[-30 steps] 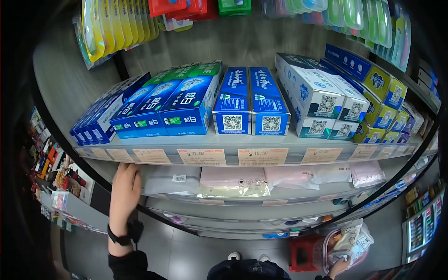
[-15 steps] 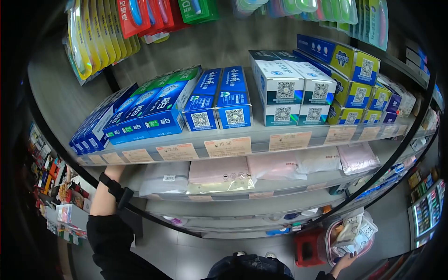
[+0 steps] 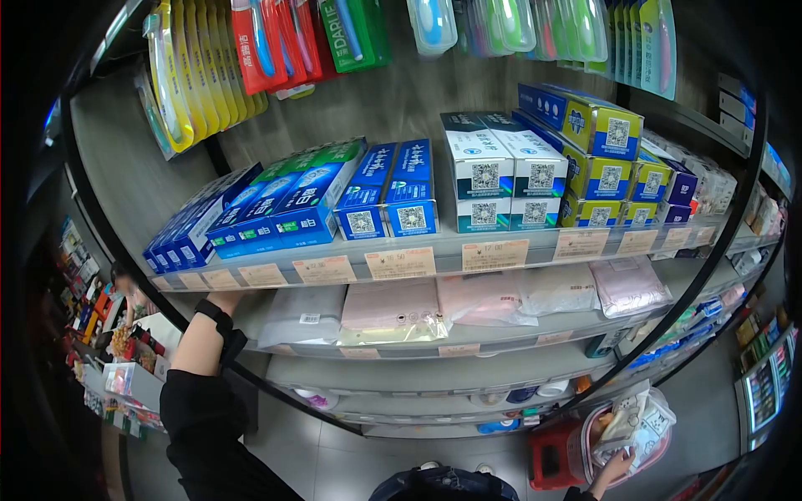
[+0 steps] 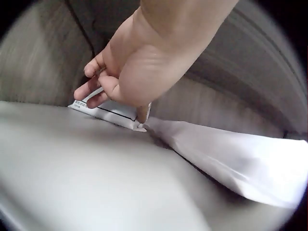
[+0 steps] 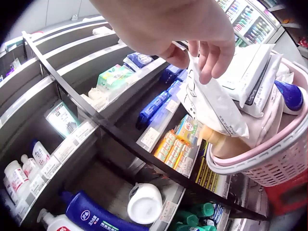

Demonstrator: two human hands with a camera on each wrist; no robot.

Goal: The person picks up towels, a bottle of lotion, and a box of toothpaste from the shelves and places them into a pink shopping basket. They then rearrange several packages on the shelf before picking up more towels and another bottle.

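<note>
Deep on the shelf below the toothpaste, my left hand point(image 4: 139, 72) has its fingers curled round a flat white packet point(image 4: 113, 115) lying at the back; in the head view the shelf above hides most of that hand point(image 3: 224, 301). A larger pale bag point(image 4: 231, 154) lies beside it. My right hand point(image 5: 192, 38) pinches the top of a white printed packet point(image 5: 211, 103) over the pink basket point(image 5: 269, 166), which holds more white packets point(image 5: 250, 72), a tan item and a blue-capped one.
Toothpaste boxes point(image 3: 317, 200) fill the upper shelf, with hanging toothbrush packs point(image 3: 192, 75) above. Wrapped pink packs point(image 3: 393, 305) lie right of my left arm. A red stool or basket point(image 3: 551, 455) stands on the floor. Another person point(image 3: 127, 292) is at the far left.
My left hand has gone from the shelf's front edge to inside the lower shelf, largely out of sight in the head view. The head view has shifted and tilted. My right hand stays at the basket.
</note>
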